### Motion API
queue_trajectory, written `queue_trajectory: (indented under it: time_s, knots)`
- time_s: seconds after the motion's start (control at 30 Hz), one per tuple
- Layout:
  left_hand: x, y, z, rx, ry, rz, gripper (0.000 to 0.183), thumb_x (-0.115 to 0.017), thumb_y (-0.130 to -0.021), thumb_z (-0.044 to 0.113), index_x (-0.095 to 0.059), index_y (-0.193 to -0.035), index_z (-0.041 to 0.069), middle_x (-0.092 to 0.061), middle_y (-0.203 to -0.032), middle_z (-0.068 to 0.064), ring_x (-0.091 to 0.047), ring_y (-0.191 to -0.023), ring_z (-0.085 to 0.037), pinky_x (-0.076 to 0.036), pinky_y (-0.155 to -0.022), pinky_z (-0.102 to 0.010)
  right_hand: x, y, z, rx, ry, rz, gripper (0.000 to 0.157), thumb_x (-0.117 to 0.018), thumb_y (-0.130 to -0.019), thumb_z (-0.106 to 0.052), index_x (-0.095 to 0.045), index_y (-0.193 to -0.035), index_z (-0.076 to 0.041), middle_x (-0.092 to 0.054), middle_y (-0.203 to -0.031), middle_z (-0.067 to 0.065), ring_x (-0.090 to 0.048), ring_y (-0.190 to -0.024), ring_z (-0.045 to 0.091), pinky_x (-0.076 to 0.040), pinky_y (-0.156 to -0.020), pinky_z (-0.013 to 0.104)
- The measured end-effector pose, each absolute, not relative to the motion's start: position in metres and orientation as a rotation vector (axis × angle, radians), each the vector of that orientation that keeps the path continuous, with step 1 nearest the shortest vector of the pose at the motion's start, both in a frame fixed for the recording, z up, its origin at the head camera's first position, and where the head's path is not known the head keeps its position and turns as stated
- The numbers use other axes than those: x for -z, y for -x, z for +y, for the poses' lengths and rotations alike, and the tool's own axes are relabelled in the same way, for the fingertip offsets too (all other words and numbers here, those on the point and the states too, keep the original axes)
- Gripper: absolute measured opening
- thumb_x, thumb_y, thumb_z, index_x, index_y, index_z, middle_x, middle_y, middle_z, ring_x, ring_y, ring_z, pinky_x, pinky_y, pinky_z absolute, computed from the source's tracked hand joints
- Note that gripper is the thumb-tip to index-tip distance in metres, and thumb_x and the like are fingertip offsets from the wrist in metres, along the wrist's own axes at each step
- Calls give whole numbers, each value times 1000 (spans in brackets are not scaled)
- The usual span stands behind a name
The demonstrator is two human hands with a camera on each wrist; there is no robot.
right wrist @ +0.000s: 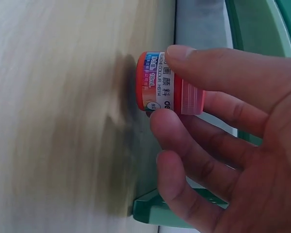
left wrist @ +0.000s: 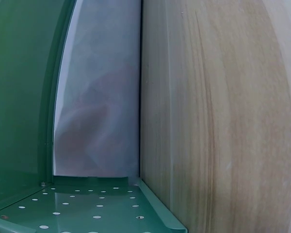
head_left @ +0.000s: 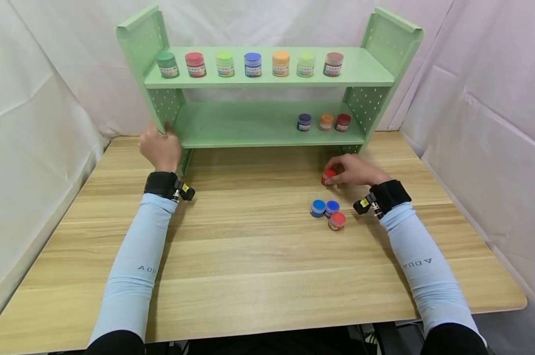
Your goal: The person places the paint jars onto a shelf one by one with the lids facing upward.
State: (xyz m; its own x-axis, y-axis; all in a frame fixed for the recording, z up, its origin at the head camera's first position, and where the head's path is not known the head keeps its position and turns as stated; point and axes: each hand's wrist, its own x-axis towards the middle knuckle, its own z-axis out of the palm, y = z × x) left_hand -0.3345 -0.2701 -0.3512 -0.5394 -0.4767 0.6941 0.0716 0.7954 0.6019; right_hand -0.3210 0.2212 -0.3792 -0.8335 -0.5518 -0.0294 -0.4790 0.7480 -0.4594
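In the head view my left hand [head_left: 161, 149] grips the front edge of the left side panel [head_left: 154, 88] of a green two-tier shelf [head_left: 240, 123]. The left wrist view shows the perforated panel but not that hand. My right hand [head_left: 358, 170] pinches a small red paint jar [right wrist: 155, 80] between thumb and fingers, low over the table in front of the shelf's right end. Its label faces the right wrist camera. Closer to me stand a blue paint jar [head_left: 318, 208], a violet-blue one [head_left: 332, 207] and another red one [head_left: 337, 222], grouped together.
Several paint jars line the upper tier, from a dark green one [head_left: 167, 65] to a brownish-red one [head_left: 333, 64]. At the lower tier's right are a navy jar [head_left: 304, 122], an orange jar [head_left: 326, 122] and a dark red jar [head_left: 342, 122]. White curtains [head_left: 484, 123] surround the wooden table [head_left: 249, 266].
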Motion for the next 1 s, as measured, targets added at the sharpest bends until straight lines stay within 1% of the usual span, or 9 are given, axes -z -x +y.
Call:
queue_trajectory:
  time_s: [0.1,0.27,0.4,0.53,0.67,0.8,0.93,1.0]
  knots:
    - [350,334,-270,719,-303,-2037,25,-55,-94,22,-71,-107,9,-70,-99,-7,-66,-80,-24,-46,-75,-38,375,320,221,680,846,2785,35,-76,-78,-31,-68,-106,-12,-64,-90,-1,-55,-82,18,-43,-74,34]
    - [348,335,-270,700,-290,-2041,25,-55,-94,22,-71,-106,8,-70,-98,-8,-65,-79,-25,-46,-74,-39,370,317,219,707,875,2784,34,-76,-78,-31,-68,-105,-12,-65,-90,-2,-57,-80,16,-45,-73,33]
    - [346,336,-270,687,-289,-2038,25,-54,-94,22,-72,-105,8,-70,-96,-8,-65,-76,-25,-45,-72,-39,363,315,214,704,934,2813,34,-76,-78,-34,-69,-104,-14,-65,-85,-5,-58,-75,13,-45,-69,32]
    - [345,337,-271,678,-291,-2030,25,-54,-94,22,-72,-101,6,-71,-93,-9,-61,-69,-24,-44,-68,-39,354,311,210,704,965,2841,34,-76,-77,-36,-68,-104,-16,-63,-81,-5,-55,-70,14,-44,-64,32]
    - [345,337,-270,689,-292,-2034,25,-54,-94,22,-72,-101,7,-71,-93,-9,-60,-67,-24,-43,-68,-38,345,306,205,732,968,2844,32,-76,-78,-35,-67,-104,-17,-62,-78,-4,-53,-67,15,-42,-61,32]
    - [346,336,-271,685,-298,-2036,25,-54,-95,22,-72,-100,6,-71,-91,-9,-59,-66,-24,-43,-67,-38,338,305,197,780,1001,2829,33,-75,-79,-36,-68,-105,-18,-61,-79,-4,-52,-67,15,-42,-60,32]
    - [349,337,-272,683,-312,-2039,26,-54,-94,22,-73,-99,6,-71,-91,-9,-61,-70,-24,-43,-67,-40,333,306,188,801,1057,2807,34,-75,-79,-37,-68,-106,-18,-60,-78,-3,-51,-66,16,-42,-59,31]
    - [351,336,-272,691,-318,-2043,25,-54,-94,23,-72,-101,7,-71,-93,-8,-63,-74,-25,-44,-69,-40,331,306,183,797,1079,2798,34,-74,-79,-37,-67,-107,-19,-59,-76,-3,-50,-65,16,-41,-58,32]
